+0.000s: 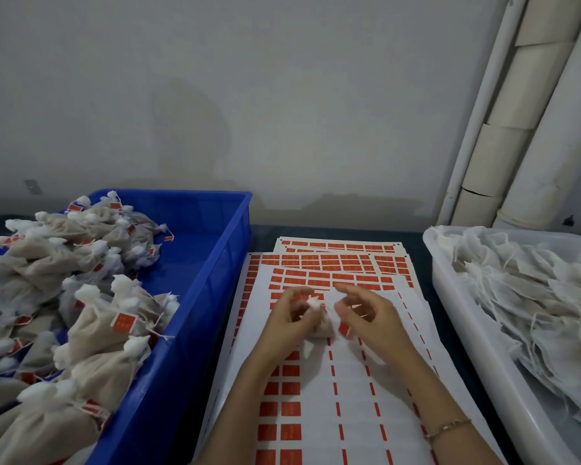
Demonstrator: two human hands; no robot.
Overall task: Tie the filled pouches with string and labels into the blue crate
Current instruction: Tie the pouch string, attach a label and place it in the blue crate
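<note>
Here the left hand grips a small white pouch over the label sheets at mid-desk, while the right hand, fingers curled, pinches its string. The blue crate fills the desk's left edge.

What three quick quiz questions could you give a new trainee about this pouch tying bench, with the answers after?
1. True or false: the blue crate sits on the person's left and already holds tied pouches with red labels.
2. What lies under both hands? A) a towel B) label sheets C) a scale
3. Which hand grips the pouch in progress?

Key
1. True.
2. B: red and white sheets, many labels already peeled off.
3. The left hand grips its gathered top; the right hand works beside it with fingers curled, apparently on the string. The white tub of untied pouches sits to the right.
</note>
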